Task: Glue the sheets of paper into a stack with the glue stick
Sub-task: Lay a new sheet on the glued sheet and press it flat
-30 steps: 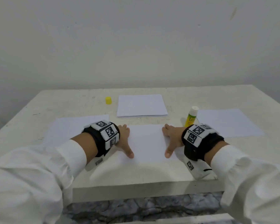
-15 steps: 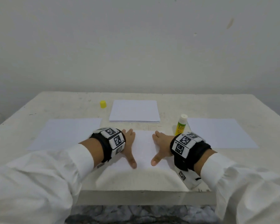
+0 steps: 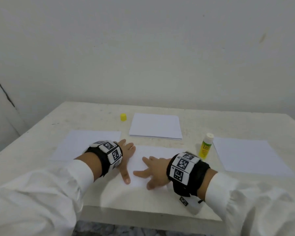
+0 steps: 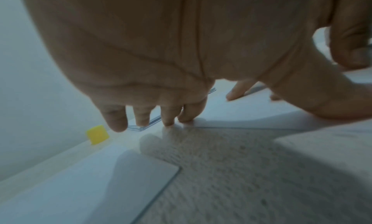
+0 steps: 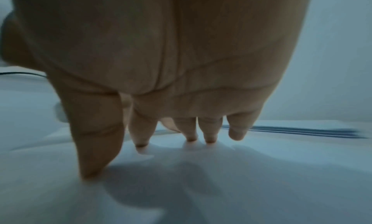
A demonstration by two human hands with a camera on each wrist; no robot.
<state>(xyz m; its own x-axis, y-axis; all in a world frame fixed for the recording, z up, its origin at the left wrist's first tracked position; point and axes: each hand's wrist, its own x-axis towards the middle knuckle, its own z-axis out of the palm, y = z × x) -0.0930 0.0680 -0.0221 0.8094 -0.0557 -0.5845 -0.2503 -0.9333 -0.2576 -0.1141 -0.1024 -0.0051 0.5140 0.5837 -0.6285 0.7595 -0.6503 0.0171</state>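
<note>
Right hand slid left across middle sheet; left hand stayed. Both flat, gripping nothing. Probably smoothing glued paper.

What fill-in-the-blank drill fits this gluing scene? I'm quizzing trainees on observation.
1. The glue stick stands upright with its cap ____.
2. The small loose cap on the table is ____ in colour.
3. Both the left hand and the right hand press flat on the ____ sheet.

Missing: off; yellow; middle
</note>
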